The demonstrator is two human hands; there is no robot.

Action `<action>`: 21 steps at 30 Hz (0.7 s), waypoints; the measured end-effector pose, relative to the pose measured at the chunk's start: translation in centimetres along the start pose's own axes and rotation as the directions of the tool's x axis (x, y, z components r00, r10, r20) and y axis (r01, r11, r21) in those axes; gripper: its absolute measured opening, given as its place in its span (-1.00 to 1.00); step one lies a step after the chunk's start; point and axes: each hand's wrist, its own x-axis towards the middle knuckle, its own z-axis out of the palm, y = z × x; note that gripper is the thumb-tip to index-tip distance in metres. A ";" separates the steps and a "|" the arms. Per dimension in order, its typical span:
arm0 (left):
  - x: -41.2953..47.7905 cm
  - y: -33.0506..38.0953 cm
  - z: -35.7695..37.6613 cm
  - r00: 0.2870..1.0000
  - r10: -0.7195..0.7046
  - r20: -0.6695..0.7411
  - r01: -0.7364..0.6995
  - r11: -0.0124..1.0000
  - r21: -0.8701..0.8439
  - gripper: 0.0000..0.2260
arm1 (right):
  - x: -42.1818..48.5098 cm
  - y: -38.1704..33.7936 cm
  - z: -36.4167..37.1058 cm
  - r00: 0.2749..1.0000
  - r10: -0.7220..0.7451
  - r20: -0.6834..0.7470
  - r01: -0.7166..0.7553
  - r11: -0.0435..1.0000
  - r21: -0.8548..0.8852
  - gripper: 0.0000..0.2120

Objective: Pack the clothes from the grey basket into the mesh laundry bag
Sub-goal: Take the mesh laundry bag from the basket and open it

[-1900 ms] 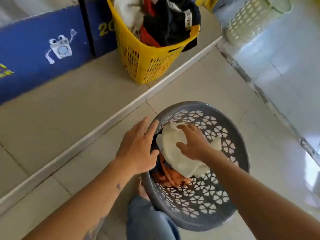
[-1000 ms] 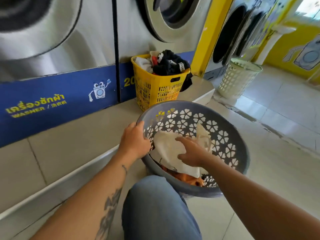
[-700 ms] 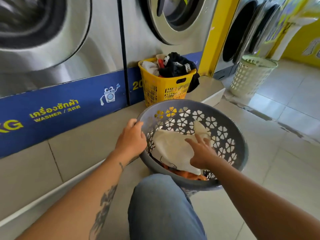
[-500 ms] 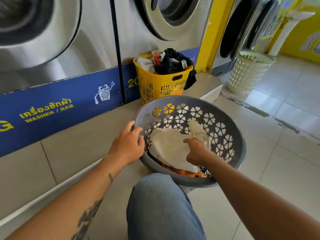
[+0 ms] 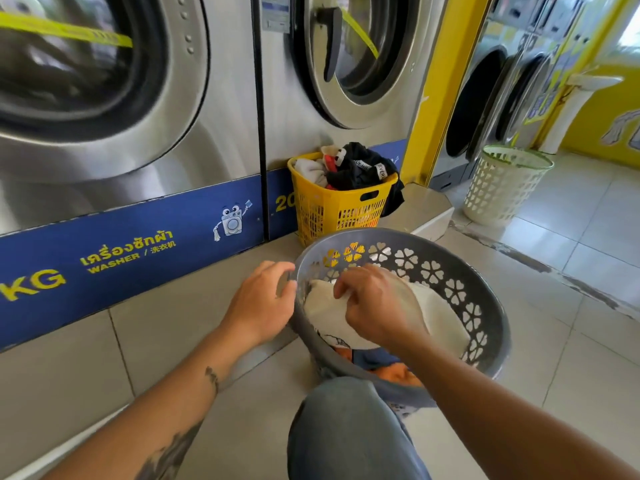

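Note:
The grey basket [image 5: 485, 292], round with flower-shaped holes, is tilted toward me on the tiled floor. A white cloth [image 5: 440, 317] lies on top of orange and blue clothes [image 5: 394, 370] inside it. My left hand [image 5: 259, 303] holds the basket's left rim. My right hand [image 5: 375, 303] is inside the basket with its fingers pinched on the white cloth's upper left edge. No mesh laundry bag is in view.
A yellow basket [image 5: 337, 206] full of dark and white clothes stands on the raised step before two steel washers [image 5: 221, 109]. A white lattice basket [image 5: 502, 187] stands at the right. My knee in jeans [image 5: 346, 431] is just below the grey basket.
My view has lifted from the floor to the washers. The grey basket has tipped toward me. My right hand went from lying flat on the white cloth to pinching its edge.

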 end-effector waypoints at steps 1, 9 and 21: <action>0.1 0.0 -1.1 1.000 -0.002 -0.028 0.001 0.999 -0.035 -0.69 | 0.5 -1.5 -0.3 0.992 -0.124 -0.010 0.124 0.991 0.049 -0.71; 1.7 -1.5 -8.2 0.987 -0.136 0.084 0.159 0.891 -0.426 -0.79 | 2.2 -8.3 -1.5 0.783 -0.615 -0.091 0.619 0.785 0.024 -0.83; 0.4 0.4 -12.4 0.777 0.025 0.630 0.545 0.475 -0.691 -0.79 | 3.8 -13.6 -5.2 0.601 -0.751 -0.274 0.783 0.622 0.013 -0.81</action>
